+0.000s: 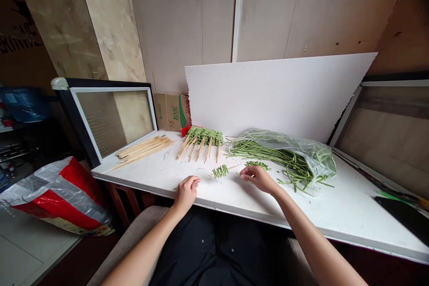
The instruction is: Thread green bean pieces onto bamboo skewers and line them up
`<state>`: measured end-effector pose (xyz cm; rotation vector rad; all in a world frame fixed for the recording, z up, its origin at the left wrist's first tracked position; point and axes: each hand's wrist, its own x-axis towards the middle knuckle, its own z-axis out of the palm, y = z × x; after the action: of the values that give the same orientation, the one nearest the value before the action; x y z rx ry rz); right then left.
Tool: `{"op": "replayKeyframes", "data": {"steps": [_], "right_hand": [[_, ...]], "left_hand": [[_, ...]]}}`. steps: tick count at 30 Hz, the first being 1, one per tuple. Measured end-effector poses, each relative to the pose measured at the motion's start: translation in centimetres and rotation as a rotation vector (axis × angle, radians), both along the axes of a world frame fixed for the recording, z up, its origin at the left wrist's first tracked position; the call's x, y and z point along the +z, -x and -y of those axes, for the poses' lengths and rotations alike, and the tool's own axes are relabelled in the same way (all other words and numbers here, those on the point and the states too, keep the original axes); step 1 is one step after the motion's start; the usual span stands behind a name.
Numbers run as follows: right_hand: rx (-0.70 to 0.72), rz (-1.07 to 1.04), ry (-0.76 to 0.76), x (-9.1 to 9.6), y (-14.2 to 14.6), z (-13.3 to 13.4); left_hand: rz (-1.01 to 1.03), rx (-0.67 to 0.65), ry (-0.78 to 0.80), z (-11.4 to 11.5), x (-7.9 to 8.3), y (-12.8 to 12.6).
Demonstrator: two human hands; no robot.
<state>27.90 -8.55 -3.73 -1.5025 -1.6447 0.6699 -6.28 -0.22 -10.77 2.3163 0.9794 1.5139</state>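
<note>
My left hand (186,193) is closed around the lower end of a bamboo skewer (206,176), held slanting just above the white table. Several short pieces of green bean (220,171) are threaded crosswise along the skewer's middle, and its bare tip points right. My right hand (255,178) is close to that tip, its thumb and fingers pinched on a small piece of green bean (237,173), partly hidden by the fingers. Just behind this hand lies a small pile of cut bean pieces (259,165).
Loaded bean skewers (205,136) lie stacked at the back, sticks toward me. Bare bamboo skewers (145,149) lie left. Long green beans (278,154) spill from a clear plastic bag (323,161) on the right. A black phone-like object (402,216) rests at the far right.
</note>
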Motion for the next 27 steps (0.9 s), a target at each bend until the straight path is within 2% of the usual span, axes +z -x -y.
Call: {"op": "replayKeyframes", "data": {"steps": [2, 4, 7, 10, 14, 19, 27], "right_hand": [[-0.120, -0.233, -0.038, -1.5, -0.1, -1.0], [-0.143, -0.445, -0.049, -2.6, 0.1, -1.5], [-0.033, -0.696, -0.013, -2.9, 0.7, -1.5], [0.047, -0.838, 0.029, -2.1, 1.4, -0.9], [0.094, -0.867, 0.071, -1.3, 1.8, -0.1], [0.164, -0.859, 0.070, -1.3, 2.0, 0.1], [0.190, -0.844, 0.093, -0.7, 2.4, 0.5]], "left_hand": [[-0.001, -0.002, 0.004, 0.1, 0.1, 0.0], [-0.007, 0.000, 0.012, 0.2, 0.2, 0.0], [-0.023, 0.000, 0.029, 0.3, 0.2, 0.0], [-0.023, -0.010, 0.039, 0.3, 0.2, 0.0], [-0.019, -0.010, 0.043, 0.3, 0.2, 0.0], [-0.024, 0.009, 0.044, 0.4, 0.2, 0.0], [-0.037, 0.014, 0.042, 0.3, 0.1, 0.0]]}}
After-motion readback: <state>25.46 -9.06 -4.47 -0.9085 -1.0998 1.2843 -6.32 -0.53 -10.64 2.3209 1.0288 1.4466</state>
